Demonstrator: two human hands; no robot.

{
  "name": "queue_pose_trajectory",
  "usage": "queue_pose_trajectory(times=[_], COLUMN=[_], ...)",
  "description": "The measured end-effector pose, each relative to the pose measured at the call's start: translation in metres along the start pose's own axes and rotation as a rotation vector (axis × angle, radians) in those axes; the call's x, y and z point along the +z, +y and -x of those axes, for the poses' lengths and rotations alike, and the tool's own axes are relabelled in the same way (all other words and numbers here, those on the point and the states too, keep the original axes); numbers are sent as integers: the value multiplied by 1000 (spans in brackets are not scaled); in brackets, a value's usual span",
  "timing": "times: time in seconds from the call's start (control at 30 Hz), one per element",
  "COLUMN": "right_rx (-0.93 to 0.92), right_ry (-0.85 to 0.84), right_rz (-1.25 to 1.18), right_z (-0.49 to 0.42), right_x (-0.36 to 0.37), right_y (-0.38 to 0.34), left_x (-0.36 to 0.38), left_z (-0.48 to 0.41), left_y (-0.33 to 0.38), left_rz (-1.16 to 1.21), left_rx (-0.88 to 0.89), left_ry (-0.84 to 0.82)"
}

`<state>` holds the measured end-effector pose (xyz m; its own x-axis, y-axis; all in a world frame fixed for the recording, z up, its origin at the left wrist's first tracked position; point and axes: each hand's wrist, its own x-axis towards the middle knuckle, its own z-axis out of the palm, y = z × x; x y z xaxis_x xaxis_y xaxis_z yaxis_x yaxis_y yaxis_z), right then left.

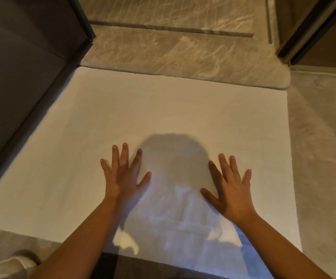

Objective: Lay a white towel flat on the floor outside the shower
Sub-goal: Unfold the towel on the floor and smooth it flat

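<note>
Head view, steeply downward, close over floor (322, 158)

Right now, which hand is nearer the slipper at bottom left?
Left. The left hand lies flat on the towel, up and right of the slipper; the right hand lies farther right.

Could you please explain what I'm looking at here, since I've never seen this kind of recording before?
There is no machine: a person wears a camera on the head, so the one picture looks down at their own arms. A white towel is spread on the marble floor, its far edge at the shower sill. The left hand and right hand lie open, palms down, fingers spread on the towel, apparently smoothing it. Nothing is held. The dark patch between the hands is the person's shadow. A slipper shows bottom left.
</note>
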<state>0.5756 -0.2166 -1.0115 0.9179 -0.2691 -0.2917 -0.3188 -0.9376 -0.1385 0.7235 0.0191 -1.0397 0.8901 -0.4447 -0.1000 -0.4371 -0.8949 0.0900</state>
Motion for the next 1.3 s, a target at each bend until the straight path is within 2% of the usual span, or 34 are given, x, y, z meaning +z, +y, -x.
queue_pose_trajectory(times=[0.1,0.2,0.33,0.43,0.53,0.6,0.7,0.8,0.93,1.03,1.3], right_rx=[-51,-110,-123,-64,64,136,190,135,91,97,90], right_ry=[75,130,89,50,95,63,53,71,-7,-15,230], right_rz=[-8,8,10,-17,-71,-70,-113,-152,-95,-149,-195], right_z=[-18,-41,-61,-59,-46,-38,-27,-8,11,13,25], right_x=[-5,-12,-8,1,3,4,1,3,10,6,-26], right_y=[-7,-21,-20,6,29,37,30,13,7,10,-7], left_x=[-5,-5,3,3,2,0,1,8,8,0,-26], left_z=[-21,-40,-44,-42,-43,-41,-31,-14,-10,-6,16], left_y=[18,32,34,33,33,35,47,59,62,64,91], left_rz=[-2,13,8,-13,-12,-41,-98,-39,4,39,147], left_rx=[71,115,92,113,135,134,199,293,267,261,259], left_ry=[3,-78,-163,-173,-213,-230,-183,-166,-191,-189,41])
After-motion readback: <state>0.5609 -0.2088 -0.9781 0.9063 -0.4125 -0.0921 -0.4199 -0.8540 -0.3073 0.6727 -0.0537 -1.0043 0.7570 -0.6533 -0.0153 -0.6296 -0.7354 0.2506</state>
